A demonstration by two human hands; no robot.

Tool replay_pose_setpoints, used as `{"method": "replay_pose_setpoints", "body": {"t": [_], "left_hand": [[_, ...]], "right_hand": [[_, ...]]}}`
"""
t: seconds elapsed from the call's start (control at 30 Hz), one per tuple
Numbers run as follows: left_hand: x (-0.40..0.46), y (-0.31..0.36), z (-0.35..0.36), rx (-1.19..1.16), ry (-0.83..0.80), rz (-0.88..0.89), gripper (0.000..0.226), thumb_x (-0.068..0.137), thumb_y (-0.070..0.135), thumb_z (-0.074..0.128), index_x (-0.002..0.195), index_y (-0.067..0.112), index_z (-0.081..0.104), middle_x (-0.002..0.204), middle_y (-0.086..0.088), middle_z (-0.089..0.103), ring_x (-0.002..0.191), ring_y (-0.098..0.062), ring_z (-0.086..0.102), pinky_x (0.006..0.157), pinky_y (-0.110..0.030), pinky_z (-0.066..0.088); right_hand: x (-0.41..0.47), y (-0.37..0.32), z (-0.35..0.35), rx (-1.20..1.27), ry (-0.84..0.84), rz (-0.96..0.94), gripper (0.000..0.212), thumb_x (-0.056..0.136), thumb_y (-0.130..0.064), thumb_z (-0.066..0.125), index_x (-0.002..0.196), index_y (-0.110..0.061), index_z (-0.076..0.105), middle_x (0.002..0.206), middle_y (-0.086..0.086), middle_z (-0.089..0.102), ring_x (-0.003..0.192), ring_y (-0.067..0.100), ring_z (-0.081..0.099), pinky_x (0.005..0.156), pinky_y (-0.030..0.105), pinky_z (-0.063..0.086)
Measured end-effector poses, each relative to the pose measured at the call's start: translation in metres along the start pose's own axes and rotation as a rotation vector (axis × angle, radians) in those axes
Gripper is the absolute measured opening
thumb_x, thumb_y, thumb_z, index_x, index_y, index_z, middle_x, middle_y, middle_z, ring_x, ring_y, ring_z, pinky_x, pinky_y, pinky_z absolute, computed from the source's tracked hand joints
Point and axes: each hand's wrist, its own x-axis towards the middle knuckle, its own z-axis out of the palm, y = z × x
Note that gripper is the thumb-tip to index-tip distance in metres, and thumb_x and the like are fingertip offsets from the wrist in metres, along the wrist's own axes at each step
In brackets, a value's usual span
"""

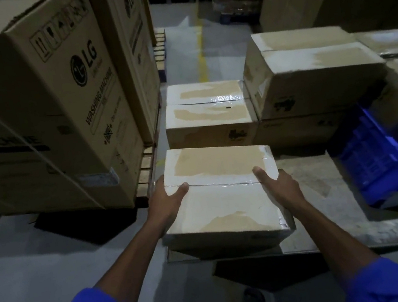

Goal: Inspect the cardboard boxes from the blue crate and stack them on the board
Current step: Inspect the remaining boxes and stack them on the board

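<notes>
Gripping cardboard box (pixel 221 194) sides (thumbs atop): both hands.

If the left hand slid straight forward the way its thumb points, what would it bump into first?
Probably the taped box just beyond the held box. The left hand grips the held box's left side and points up the picture, toward that box's left end. Depth is unclear, so it might slip past on the left.

The scene was dim, with dark shadows pooling at the corners. Glare shone off the tape on a box (pixel 206 100). Wide-angle bending curved the edges, and the blue crate (pixel 384 156) looked blurred.
</notes>
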Motion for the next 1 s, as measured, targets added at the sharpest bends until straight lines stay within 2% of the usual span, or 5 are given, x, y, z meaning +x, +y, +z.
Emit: {"method": "replay_pose_setpoints", "body": {"t": [0.2, 0.43, 0.63, 0.8, 1.0], "left_hand": [[0.002, 0.006, -0.001, -0.086, -0.094, -0.013, 0.036, 0.097, 0.030, 0.070, 0.130, 0.032, 0.056, 0.122, 0.005, 0.070, 0.112, -0.020, 0.069, 0.086, -0.038, 0.060], [0.011, 0.044, -0.004, -0.118, 0.018, 0.056, 0.074, 0.092, 0.034, 0.075, 0.147, 0.016, 0.028, 0.131, -0.002, 0.054, 0.115, -0.021, 0.057, 0.097, -0.044, 0.049], [0.016, 0.059, -0.014, -0.413, 0.073, -0.033, 0.089, 0.072, 0.099, 0.039, 0.120, 0.026, 0.058, 0.121, -0.011, 0.069, 0.106, -0.030, 0.069, 0.083, -0.051, 0.059], [0.020, 0.063, -0.015, -0.472, 0.060, -0.067, 0.097, 0.069, 0.097, 0.029, 0.108, 0.018, 0.069, 0.110, -0.010, 0.075, 0.109, -0.032, 0.068, 0.091, -0.050, 0.055], [0.027, 0.057, -0.013, -0.438, -0.130, -0.084, 0.068, 0.092, 0.070, 0.048, 0.130, 0.016, 0.062, 0.118, -0.016, 0.075, 0.106, -0.037, 0.073, 0.095, -0.056, 0.057]], "right_hand": [[-0.009, -0.006, -0.012, -0.025, 0.021, -0.079, 0.087, 0.080, -0.092, 0.047, 0.132, -0.023, 0.061, 0.127, 0.007, 0.070, 0.110, 0.030, 0.067, 0.097, 0.049, 0.055], [-0.006, -0.033, -0.031, 0.219, 0.152, -0.226, 0.070, 0.094, -0.074, 0.047, 0.138, -0.020, 0.055, 0.126, 0.010, 0.066, 0.105, 0.025, 0.063, 0.090, 0.047, 0.056], [-0.006, -0.038, -0.049, 0.589, 0.152, -0.114, 0.096, 0.077, -0.098, 0.029, 0.119, -0.020, 0.068, 0.113, 0.006, 0.073, 0.106, 0.026, 0.069, 0.095, 0.052, 0.056], [-0.005, -0.034, -0.054, 0.704, 0.136, -0.097, 0.067, 0.101, -0.072, 0.026, 0.121, -0.023, 0.067, 0.114, -0.003, 0.071, 0.112, 0.019, 0.065, 0.097, 0.046, 0.053], [0.008, -0.025, -0.058, 0.712, -0.047, -0.008, 0.074, 0.078, -0.082, 0.051, 0.106, -0.017, 0.072, 0.105, 0.020, 0.077, 0.090, 0.029, 0.075, 0.089, 0.048, 0.058]]}}
